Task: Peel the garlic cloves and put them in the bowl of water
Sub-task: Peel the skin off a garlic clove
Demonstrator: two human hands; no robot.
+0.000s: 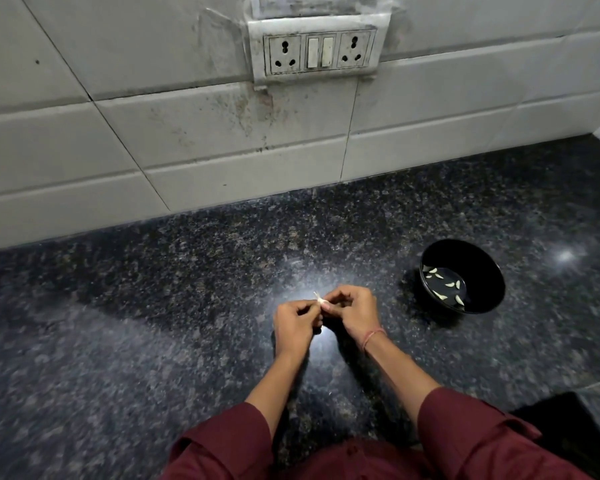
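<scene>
Black bowl (492, 278); two hands (293, 322) (353, 313) pinch one clove (321, 300).

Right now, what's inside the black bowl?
Several pale peeled garlic cloves lie in the black bowl, apparently in shallow water. The bowl's near wall hides part of its bottom.

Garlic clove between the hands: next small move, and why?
Probably pull the loose skin away: left hand and right hand both pinch the garlic clove, with a strip of skin sticking up. The bowl to the right, holding peeled cloves, comes after.
</scene>
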